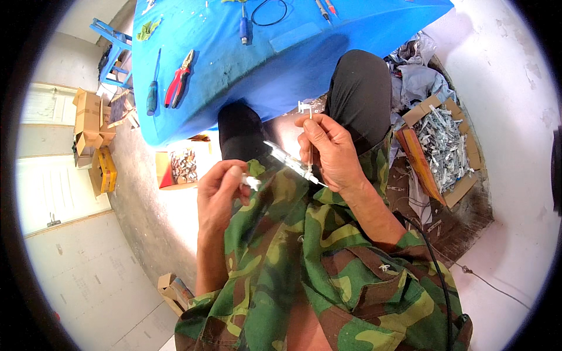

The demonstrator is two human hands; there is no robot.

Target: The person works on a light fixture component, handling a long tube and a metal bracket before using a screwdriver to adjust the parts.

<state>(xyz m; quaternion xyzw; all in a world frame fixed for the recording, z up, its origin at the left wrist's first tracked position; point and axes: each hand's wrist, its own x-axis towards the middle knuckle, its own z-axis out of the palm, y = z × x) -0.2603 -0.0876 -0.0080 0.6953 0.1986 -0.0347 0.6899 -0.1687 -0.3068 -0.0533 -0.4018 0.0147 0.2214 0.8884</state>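
Note:
My left hand [219, 190] is closed on a small white plastic piece [252, 182] over my camouflage-clad lap. My right hand [325, 146] pinches an upright thin white plastic rod [311, 113] with a crosspiece at its top. A clear and white syringe-like tube [288, 159], with a thin tip toward the lower right, slants at that hand’s lower fingers; I cannot tell whether they grip it. Both hands are apart, below the edge of a blue-covered table [287, 70].
On the table lie red-handled pliers [177, 88], screwdrivers [153, 97] and a black cord [269, 20]. An open box of white plastic parts [445, 152] stands at right, another box [182, 165] under the table’s left side. Cartons [88, 117] and a blue chair [114, 52] are at left.

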